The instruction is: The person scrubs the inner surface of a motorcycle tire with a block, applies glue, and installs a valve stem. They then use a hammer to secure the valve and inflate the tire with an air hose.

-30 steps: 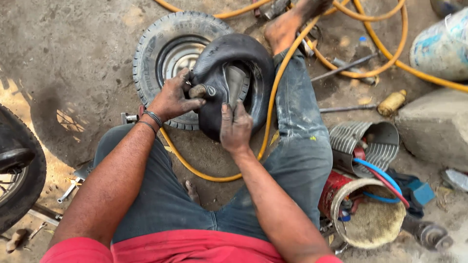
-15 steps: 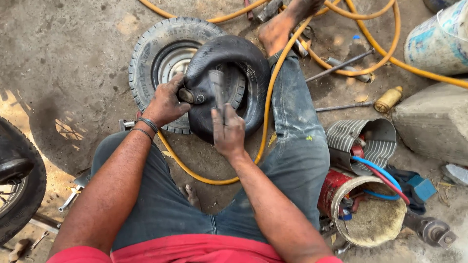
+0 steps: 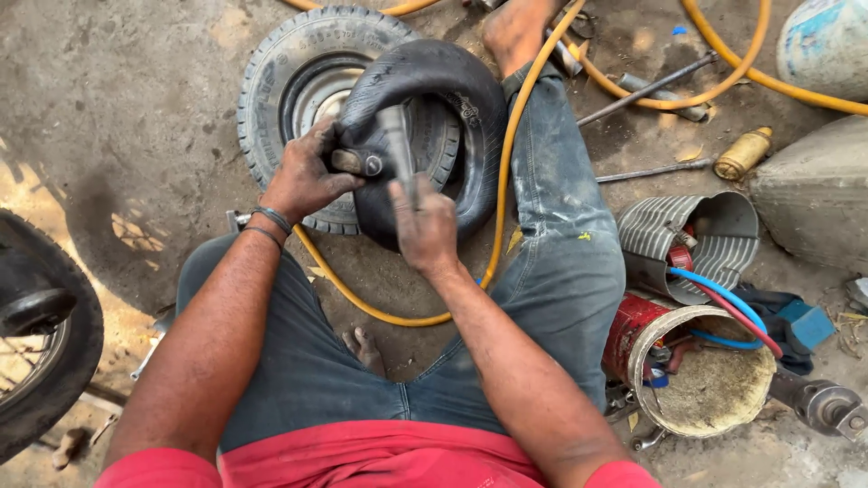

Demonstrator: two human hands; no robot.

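This is looking like a roadside tyre repair spot, working straight on bare, oil-stained ground [image 3: 136, 99]. A small wheel [image 3: 298, 81] is lying flat in the dirt, and a black inner tube [image 3: 452, 99] is resting against it. A yellow air hose [image 3: 506, 163] is snaking across the ground, metal rods [image 3: 646, 90] are lying about, and tins [image 3: 696, 239] are holding tools. A motorbike wheel [image 3: 36, 334] is showing at the left edge.
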